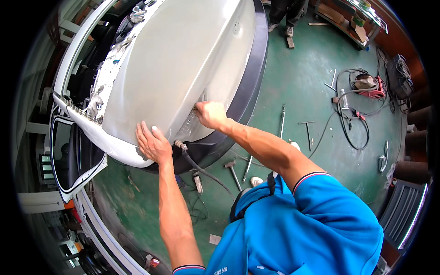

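Note:
A large beige-grey car body panel (169, 59) fills the upper middle, its surface matt and curved. My left hand (153, 142) lies on its near lower edge with the fingers stretched out, so it is open. Further right, my right hand (211, 114) is closed in a fist against a shiny, creased recess (187, 126) in the panel. Whatever those fingers hold, if anything, is hidden. Just below the recess, a dark hose with a metal fitting (179, 145) hangs from the panel's edge. A black bumper strip (254, 87) curves along the right side.
On the green floor lie a hammer (233, 174), a long metal bar (283, 120), a T-shaped tool (308, 133) and a red machine with coiled cables (373, 89). A wheeled cart (350, 27) stands at the back right, near another person's legs (286, 13). A car door mirror-side frame (59, 156) is at left.

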A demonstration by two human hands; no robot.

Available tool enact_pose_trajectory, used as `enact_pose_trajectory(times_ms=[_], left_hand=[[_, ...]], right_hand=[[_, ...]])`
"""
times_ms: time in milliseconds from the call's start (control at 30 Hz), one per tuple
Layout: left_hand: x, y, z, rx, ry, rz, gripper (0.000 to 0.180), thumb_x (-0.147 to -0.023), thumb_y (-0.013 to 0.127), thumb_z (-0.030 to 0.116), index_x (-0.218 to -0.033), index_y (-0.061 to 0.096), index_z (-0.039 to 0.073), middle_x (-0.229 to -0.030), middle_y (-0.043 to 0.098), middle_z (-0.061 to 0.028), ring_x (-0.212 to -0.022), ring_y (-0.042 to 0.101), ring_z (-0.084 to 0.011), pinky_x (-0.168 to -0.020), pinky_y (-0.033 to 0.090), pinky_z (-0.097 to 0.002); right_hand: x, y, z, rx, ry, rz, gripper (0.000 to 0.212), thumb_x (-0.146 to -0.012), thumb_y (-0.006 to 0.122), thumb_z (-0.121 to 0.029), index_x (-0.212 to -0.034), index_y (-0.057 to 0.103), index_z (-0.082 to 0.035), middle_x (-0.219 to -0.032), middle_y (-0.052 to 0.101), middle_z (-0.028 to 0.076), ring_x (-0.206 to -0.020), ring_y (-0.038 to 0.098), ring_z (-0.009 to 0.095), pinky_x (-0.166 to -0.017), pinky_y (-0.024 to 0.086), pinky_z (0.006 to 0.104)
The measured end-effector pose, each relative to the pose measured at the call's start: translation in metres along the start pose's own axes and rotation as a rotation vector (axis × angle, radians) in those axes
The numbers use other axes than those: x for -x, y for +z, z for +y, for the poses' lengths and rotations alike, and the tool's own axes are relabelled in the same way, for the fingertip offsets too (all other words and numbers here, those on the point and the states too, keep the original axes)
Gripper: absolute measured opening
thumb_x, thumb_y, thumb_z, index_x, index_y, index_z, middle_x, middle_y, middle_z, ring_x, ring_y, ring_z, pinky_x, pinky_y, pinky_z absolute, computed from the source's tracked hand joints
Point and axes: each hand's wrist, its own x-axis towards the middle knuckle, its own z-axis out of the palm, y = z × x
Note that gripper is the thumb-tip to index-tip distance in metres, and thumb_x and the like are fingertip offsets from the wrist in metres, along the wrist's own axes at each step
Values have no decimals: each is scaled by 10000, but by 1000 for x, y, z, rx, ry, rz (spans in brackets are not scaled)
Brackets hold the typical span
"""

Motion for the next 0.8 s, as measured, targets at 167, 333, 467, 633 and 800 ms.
enact_pose_trajectory(times_ms=[167,333,467,633,800], left_hand=[[-1,1,5,16,21,6,461,-1041,430,319,-1393,529,38,-1454,504,-151,-1354,454,-333,-1098,356,-478],[1,-1,-7,-8,30,12,467,-1044,423,326,-1393,528,33,-1455,503,-155,-1350,459,-334,-1097,358,-478],[1,0,1,0,21,0,472,-1047,416,337,-1388,531,32,-1451,507,-157,-1347,463,-335,-1092,362,-478],[3,4,-4,-11,28,14,479,-1047,412,354,-1385,535,38,-1439,515,-158,-1333,474,-339,-1077,371,-485],[1,4,-2,-16,7,7,474,-1043,417,355,-1386,539,50,-1430,521,-153,-1321,482,-342,-1064,377,-490]], right_hand=[[-7,-25,40,-611,407,-377,235,-914,682,-195,-986,695,28,-799,718,105,-680,696,189,-651,574,303],[57,-31,45,-1330,583,-369,201,-898,685,-123,-1064,692,-10,-946,722,77,-866,701,166,-720,570,312],[66,-11,35,-1473,677,-239,313,-872,723,-179,-1120,674,4,-978,701,67,-886,679,159,-759,552,309],[33,-1,-6,-1016,658,-5,352,-880,738,-252,-1097,692,21,-940,703,80,-855,647,159,-778,527,315],[27,7,-12,-887,408,-40,407,-913,692,-332,-1139,703,7,-973,716,107,-829,644,189,-776,536,356]])
